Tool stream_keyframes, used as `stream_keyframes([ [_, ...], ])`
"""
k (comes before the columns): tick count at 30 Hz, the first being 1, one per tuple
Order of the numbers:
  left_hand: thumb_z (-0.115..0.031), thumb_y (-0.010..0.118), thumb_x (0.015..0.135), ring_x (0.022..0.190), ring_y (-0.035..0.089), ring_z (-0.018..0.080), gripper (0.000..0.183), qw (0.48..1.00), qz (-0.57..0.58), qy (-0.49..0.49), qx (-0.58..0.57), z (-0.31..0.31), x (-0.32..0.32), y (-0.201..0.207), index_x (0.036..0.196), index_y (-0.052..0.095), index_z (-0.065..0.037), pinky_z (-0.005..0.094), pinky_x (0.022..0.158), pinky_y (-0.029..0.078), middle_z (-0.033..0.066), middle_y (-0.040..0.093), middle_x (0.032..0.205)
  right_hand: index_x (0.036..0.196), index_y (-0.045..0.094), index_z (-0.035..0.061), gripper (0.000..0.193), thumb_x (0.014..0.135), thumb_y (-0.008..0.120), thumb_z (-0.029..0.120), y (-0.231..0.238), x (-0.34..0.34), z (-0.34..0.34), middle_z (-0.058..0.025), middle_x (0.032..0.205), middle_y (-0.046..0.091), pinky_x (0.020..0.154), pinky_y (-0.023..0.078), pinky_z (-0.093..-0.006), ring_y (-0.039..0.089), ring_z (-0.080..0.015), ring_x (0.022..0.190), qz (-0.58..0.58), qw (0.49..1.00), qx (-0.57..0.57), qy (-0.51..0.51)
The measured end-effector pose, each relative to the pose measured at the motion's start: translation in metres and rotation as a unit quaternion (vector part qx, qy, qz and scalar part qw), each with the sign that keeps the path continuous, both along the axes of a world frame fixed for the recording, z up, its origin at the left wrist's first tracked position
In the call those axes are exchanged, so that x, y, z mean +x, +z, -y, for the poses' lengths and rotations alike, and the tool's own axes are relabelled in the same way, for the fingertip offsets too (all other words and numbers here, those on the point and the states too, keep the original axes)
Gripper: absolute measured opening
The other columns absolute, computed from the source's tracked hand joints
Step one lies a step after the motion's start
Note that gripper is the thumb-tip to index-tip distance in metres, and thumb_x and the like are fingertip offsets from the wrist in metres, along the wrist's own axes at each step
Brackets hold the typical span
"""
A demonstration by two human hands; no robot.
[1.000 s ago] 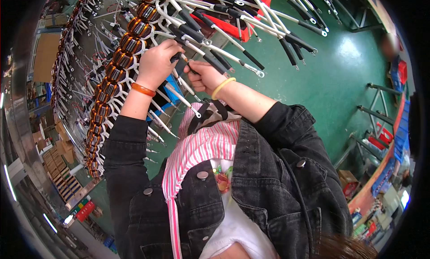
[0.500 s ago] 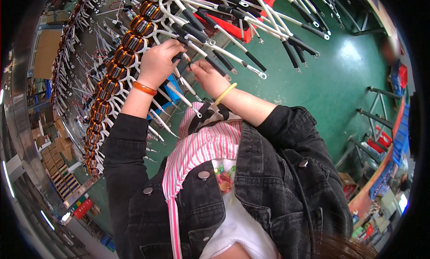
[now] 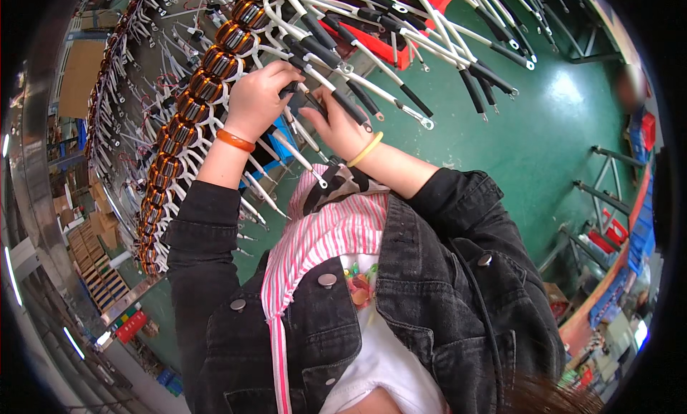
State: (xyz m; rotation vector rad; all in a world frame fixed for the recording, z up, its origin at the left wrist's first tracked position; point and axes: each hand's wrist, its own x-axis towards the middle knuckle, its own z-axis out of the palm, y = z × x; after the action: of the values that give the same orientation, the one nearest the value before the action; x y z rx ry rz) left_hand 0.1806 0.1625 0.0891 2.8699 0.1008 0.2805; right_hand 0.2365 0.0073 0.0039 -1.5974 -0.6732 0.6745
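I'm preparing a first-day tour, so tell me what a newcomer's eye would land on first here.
Most striking is the row of copper coils, running from the top, left of centre, down to the lower left. White leads fan out from it, with the left hand and right hand close together among them at upper centre. A red bin shows behind leads near the top, beside the green floor.

Right hand [image 3: 342,128] — fingers curled in a close pinch a second ago, now loosened, thumb and forefinger parted. Black sleeve [image 3: 315,103] — largely covered by those fingers then, now more exposed.
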Motion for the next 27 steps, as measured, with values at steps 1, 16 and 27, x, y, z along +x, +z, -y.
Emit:
stream_keyframes([
  [1,-0.005,0.070,0.065,0.082,0.064,0.0234,0.026,1.000,0.000,0.001,0.001,0.000,0.000,0.000,0.089,0.066,-0.014,0.0335,0.069,0.052,-0.0005,0.065,0.096,0.097,0.057,0.0041,0.030,0.090,0.056,0.033,0.003,-0.001,0.002,-0.0122,0.072,0.061,0.063,0.048,-0.0365,0.060,-0.0236,0.061,0.215,0.976,-0.019,-0.035],
  [16,-0.005,0.069,0.064,0.082,0.064,0.0233,0.026,1.000,-0.004,-0.014,0.014,-0.001,0.000,-0.001,0.088,0.066,-0.013,0.0334,0.068,0.052,-0.0002,0.064,0.095,0.090,0.052,0.0111,0.027,0.099,0.041,0.035,-0.017,0.020,-0.014,0.0079,0.054,0.026,0.042,0.021,-0.0212,0.023,-0.0043,0.045,-0.749,0.569,0.229,0.251],
  [27,-0.006,0.069,0.064,0.081,0.063,0.0238,0.024,0.999,0.020,-0.017,0.032,0.000,0.001,-0.005,0.087,0.066,-0.013,0.0335,0.067,0.052,0.0014,0.064,0.094,0.086,0.049,0.0111,0.027,0.097,0.044,0.035,0.004,0.018,-0.021,0.0067,0.054,0.027,0.041,0.020,-0.0234,0.022,-0.0065,0.043,-0.512,0.846,0.073,0.131],
])
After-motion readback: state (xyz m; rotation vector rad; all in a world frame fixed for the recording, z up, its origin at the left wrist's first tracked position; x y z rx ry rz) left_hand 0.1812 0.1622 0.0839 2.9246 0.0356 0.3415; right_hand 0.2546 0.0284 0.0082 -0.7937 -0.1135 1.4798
